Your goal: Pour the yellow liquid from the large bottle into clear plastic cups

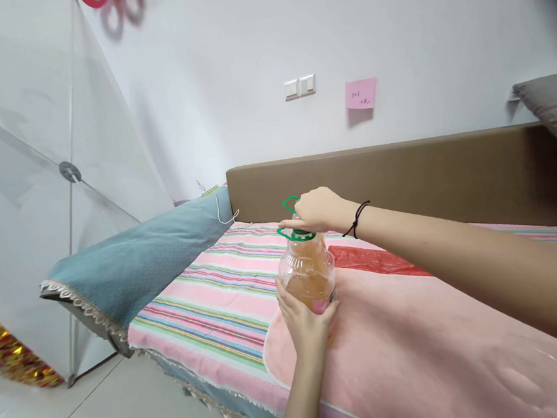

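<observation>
Before us, the bottle (307, 265) stands on the mat (401, 328), near its left end, and the mat lies on the sheet (226, 285). We have the armrest (150, 246) at left, the backrest (377, 174) behind, and 2 switches (291, 90) left of a note (361, 94) on the wall (198, 73).

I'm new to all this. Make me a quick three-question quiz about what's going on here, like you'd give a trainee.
1. Which hand grips the side of the bottle?
2. True or false: in the picture, the pink note is to the right of the light switches.
3. The right hand is at which part of the bottle?
A) base
B) top
C) underside

Key:
1. The left hand.
2. True.
3. B.
</observation>
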Motion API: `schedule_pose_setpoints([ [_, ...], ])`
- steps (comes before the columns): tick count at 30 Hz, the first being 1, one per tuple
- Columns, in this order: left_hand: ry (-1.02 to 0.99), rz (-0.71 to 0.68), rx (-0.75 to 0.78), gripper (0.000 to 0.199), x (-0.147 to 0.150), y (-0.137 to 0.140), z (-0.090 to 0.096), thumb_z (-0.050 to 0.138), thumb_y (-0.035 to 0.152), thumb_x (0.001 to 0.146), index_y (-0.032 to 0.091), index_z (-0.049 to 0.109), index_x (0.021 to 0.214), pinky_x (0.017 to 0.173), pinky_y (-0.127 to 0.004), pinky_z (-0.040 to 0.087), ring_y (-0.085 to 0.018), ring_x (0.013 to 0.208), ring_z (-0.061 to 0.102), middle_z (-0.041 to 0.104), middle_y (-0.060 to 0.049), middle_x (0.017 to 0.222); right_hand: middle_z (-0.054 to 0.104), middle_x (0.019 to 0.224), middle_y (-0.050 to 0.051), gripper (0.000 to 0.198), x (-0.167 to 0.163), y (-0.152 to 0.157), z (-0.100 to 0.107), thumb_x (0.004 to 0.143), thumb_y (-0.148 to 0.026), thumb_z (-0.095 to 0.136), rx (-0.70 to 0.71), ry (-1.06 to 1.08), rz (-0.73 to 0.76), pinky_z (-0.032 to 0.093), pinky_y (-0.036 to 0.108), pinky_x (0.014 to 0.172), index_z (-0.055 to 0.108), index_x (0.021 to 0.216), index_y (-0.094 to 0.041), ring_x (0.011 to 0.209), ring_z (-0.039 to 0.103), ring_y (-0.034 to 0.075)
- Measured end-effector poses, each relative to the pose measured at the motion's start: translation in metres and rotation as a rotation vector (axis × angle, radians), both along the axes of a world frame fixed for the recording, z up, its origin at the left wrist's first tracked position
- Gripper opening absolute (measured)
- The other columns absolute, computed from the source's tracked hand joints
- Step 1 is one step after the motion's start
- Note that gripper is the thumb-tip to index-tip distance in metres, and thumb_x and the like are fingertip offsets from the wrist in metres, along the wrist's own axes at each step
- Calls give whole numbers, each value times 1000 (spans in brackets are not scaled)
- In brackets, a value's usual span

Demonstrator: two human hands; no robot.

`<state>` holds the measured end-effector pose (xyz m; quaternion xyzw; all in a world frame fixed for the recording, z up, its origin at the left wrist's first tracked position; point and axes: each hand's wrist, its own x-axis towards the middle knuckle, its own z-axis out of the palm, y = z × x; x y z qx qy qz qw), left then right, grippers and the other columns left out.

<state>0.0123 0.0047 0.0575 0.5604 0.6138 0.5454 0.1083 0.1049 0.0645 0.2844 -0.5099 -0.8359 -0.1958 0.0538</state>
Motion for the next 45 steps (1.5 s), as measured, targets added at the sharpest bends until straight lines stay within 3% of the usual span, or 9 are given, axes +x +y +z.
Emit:
schedule_pose_setpoints([
  [6,-41,9,18,123,3,0,-2,82,37,59,11,2,150,117,-50,31,-37,145,28,28,-26,152,75,92,15,70,-12,-4,-5,95,-64,26,-86,59,-133,41,32,56,75,77,-17,79,70,28],
  [12,-44,-9,24,121,0,-1,0,82,36,59,14,6,150,117,-51,31,-37,145,28,29,-24,152,75,83,14,56,-12,1,-11,92,-54,38,-29,85,-114,38,31,56,76,79,-15,78,69,28],
  [17,-74,-29,62,118,-3,0,2,84,33,55,21,13,148,114,-50,37,-35,140,38,35,-18,149,73,73,13,51,2,16,-13,87,-51,43,-14,60,14,33,30,52,75,71,-15,66,63,23],
  [23,-63,-13,70,117,-2,1,-1,83,33,56,18,11,148,115,-49,35,-34,140,36,34,-19,149,69,63,9,57,15,21,-14,94,-47,35,35,-31,277,28,30,54,72,64,-16,59,52,17],
  [29,-25,4,82,116,0,-4,0,81,36,59,15,11,149,115,-48,35,-34,140,36,35,-20,149,71,71,11,48,24,30,-15,98,-36,35,157,-230,527,32,33,67,71,72,-14,75,57,22],
  [31,-31,8,75,114,1,-5,1,81,36,61,16,11,149,115,-47,35,-34,140,36,35,-20,149,72,76,11,48,24,28,-13,99,-38,34,135,-218,488,31,32,65,71,78,-14,74,58,22],
  [35,-53,-8,52,117,0,-5,0,81,37,62,16,8,151,115,-48,34,-35,142,34,33,-21,151,71,74,12,65,18,13,-3,97,-58,28,44,-160,262,28,32,56,73,77,-16,63,60,22],
  [39,-41,-21,48,119,-2,-2,-2,82,39,61,15,7,151,116,-51,33,-36,144,30,31,-22,152,71,77,14,70,10,5,8,94,-67,30,-144,-124,73,32,32,57,74,78,-14,72,64,26],
  [45,-73,-19,63,121,-2,0,-3,83,35,58,18,8,151,116,-52,32,-36,144,31,32,-21,151,69,84,9,65,9,3,20,97,-63,28,-336,-138,96,37,30,60,72,88,-15,72,62,21],
])
